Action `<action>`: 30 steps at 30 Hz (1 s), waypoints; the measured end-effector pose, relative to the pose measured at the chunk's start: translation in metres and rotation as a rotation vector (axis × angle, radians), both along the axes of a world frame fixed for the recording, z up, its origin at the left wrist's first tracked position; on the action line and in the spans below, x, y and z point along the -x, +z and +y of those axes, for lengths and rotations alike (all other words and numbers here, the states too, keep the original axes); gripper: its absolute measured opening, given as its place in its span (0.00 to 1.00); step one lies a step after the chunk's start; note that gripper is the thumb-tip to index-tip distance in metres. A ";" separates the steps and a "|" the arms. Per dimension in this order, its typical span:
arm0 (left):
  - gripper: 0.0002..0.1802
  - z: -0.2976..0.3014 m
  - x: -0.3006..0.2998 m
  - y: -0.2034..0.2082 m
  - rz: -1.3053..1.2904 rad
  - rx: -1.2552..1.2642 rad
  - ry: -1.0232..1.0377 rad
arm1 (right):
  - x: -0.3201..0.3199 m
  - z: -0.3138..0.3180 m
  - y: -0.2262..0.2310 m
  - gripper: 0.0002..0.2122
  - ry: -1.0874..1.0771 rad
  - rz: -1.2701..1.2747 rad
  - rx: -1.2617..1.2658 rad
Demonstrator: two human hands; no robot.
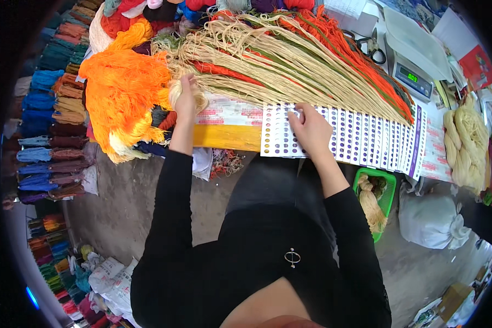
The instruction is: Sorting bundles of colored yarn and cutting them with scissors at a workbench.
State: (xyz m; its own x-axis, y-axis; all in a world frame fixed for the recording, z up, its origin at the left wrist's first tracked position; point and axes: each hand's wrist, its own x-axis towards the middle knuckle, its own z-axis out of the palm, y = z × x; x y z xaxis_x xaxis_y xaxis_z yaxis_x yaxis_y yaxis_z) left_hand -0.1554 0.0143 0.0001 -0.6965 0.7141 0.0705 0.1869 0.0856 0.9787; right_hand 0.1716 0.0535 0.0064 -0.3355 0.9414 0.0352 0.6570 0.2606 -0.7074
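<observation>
My left hand (186, 104) is closed round a loose bunch of cream yarn (201, 101), beside a large heap of bright orange yarn (127, 82). At the top edge of a white card with rows of round holes (276, 131), my right hand (313, 130) has its fingers bent together. Whatever they pinch is too small to make out. More such punched cards (361, 139) lie overlapped to the right. Long cream strands (273, 68), with some olive and red-orange ones (333, 41), fan out from the cards' upper edges toward the far left.
A digital scale (413, 79) with a clear tray and black-handled scissors (376, 53) lie at the far right. Cream skeins (467, 139) rest near the table's right end. Below stand a green basket (389, 194) and a white sack (429, 221). Colored skeins (38, 104) line the left.
</observation>
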 end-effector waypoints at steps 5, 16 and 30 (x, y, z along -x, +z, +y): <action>0.27 -0.015 -0.137 0.048 -0.515 -0.047 -0.568 | -0.003 -0.002 -0.006 0.05 -0.031 0.536 0.075; 0.27 -0.003 -0.187 0.046 -1.072 -0.077 -0.796 | 0.003 -0.022 0.025 0.05 0.111 0.945 0.519; 0.27 -0.006 -0.192 0.053 -1.107 -0.056 -0.672 | -0.001 -0.024 0.027 0.08 0.118 1.006 0.508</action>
